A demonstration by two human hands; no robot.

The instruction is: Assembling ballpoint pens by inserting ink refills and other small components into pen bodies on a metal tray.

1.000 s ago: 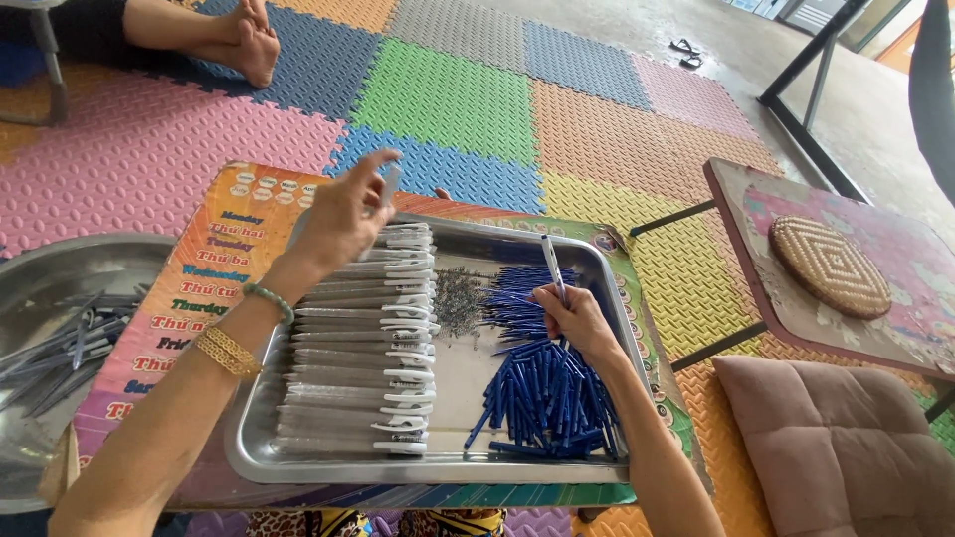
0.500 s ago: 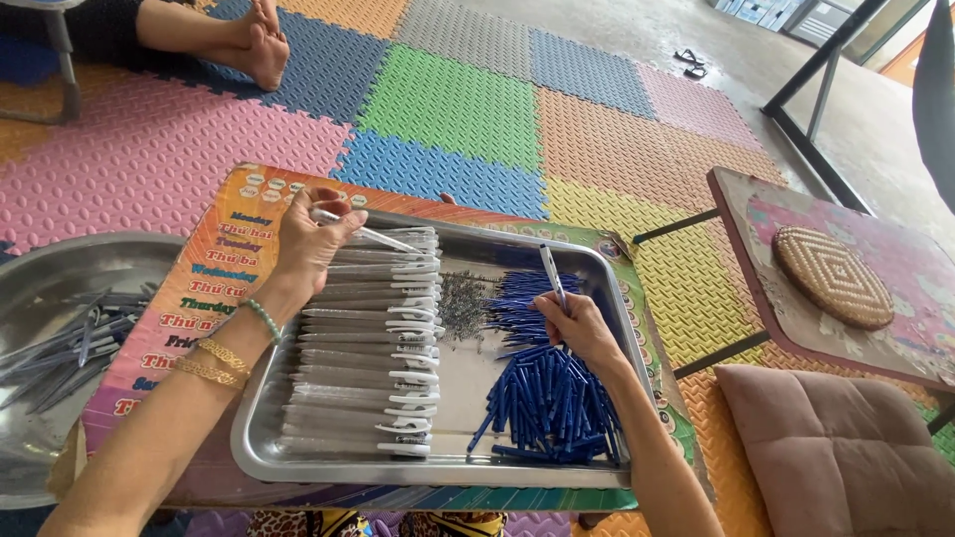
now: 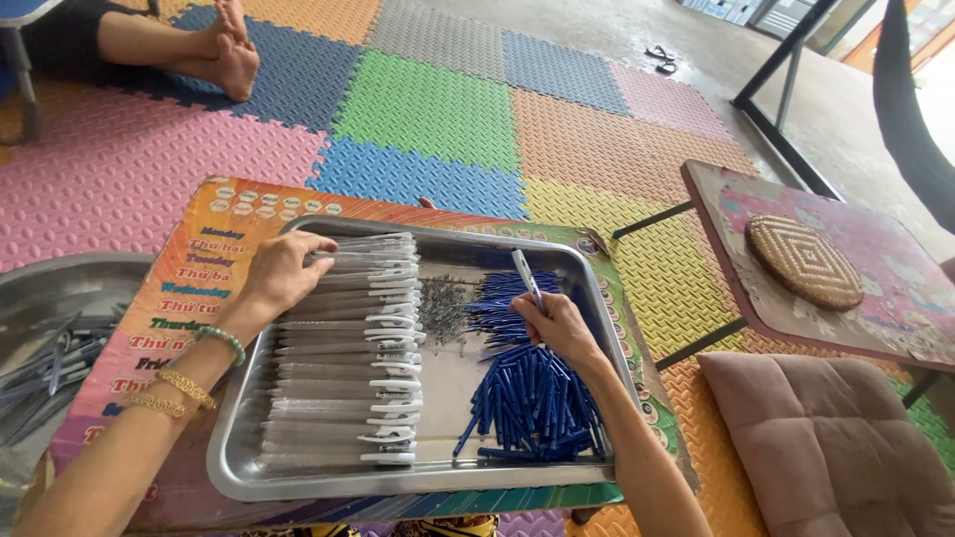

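1. Standing upright in the right hand point(image 3: 557, 323), a white pen barrel point(image 3: 525, 278), pinched at tray centre.
2. Left hand point(image 3: 284, 273): fingers curled, pressing clear pen barrels point(image 3: 343, 348) at 9 o'clock.
3. Blue pen parts point(image 3: 527, 398) at 5 o'clock, inside the metal tray point(image 3: 597, 298).
4. Pink cushion point(image 3: 826, 447), 3 o'clock.

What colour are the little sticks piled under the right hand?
Dark blue. The pile of blue pen parts in the metal tray shows clearly in the head view.
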